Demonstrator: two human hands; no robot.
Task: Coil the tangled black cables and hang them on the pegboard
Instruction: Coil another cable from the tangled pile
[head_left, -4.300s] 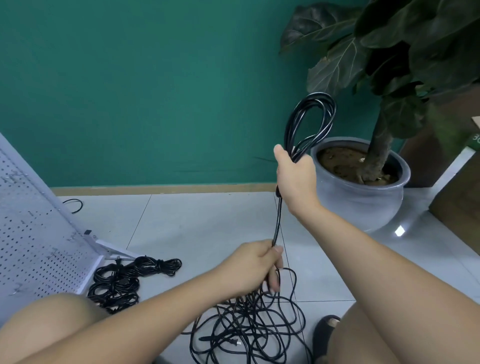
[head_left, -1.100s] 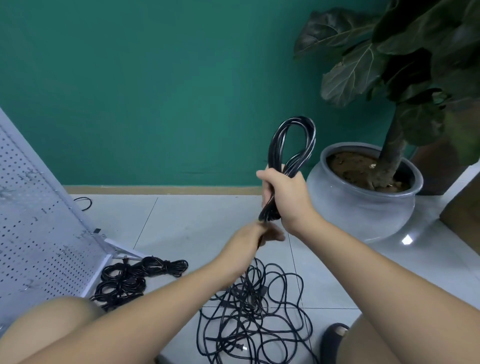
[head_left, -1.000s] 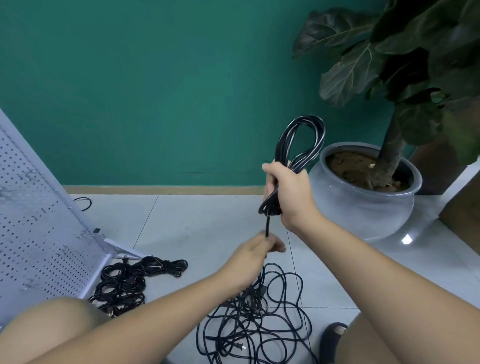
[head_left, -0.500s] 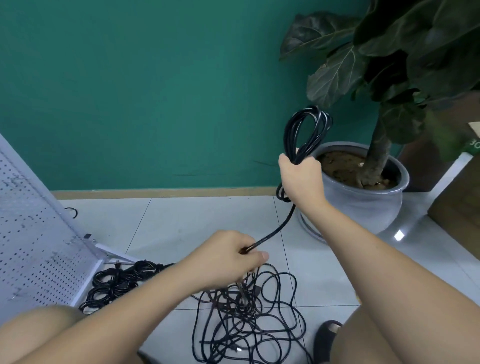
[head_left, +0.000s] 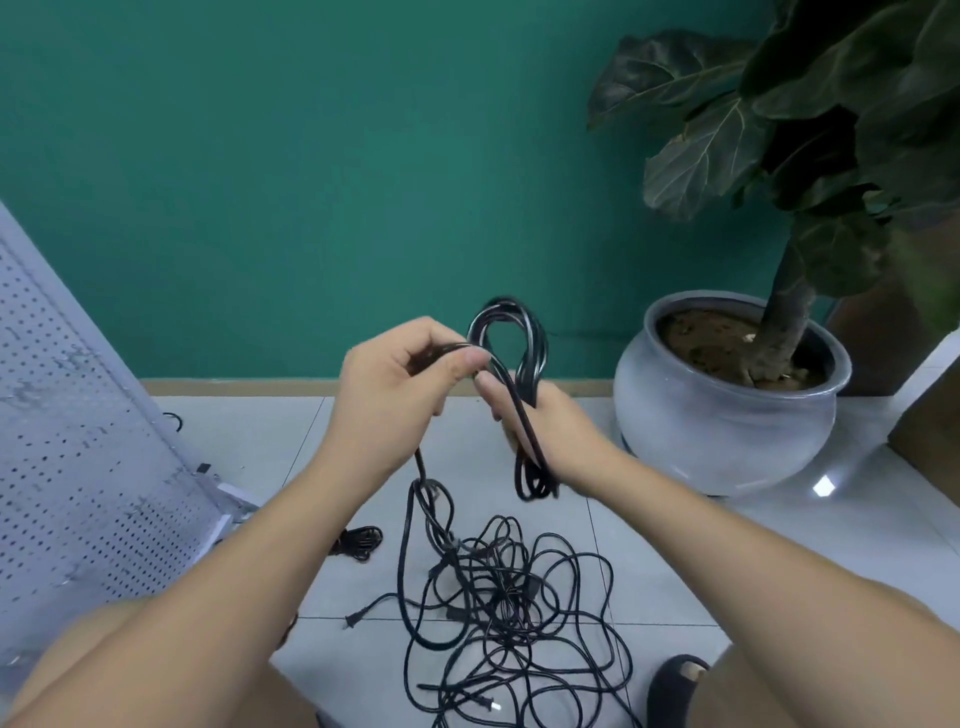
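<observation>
Right hand (head_left: 543, 434) clamps the coil (head_left: 537, 343); left hand (head_left: 397, 397), at its 9 o'clock, pinches the strand (head_left: 420, 467). Lay equal loops, easing slack from the 6 o'clock tangle (head_left: 498, 582).

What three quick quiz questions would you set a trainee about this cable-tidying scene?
1. True or false: the right hand grips the coiled cable.
2. The tangled cables lie: A on the floor; B on a shelf; C on a chair.
3. Which hand pinches the strand that runs down to the tangled cables?
Key: 1 true. 2 A. 3 the left hand.
</observation>
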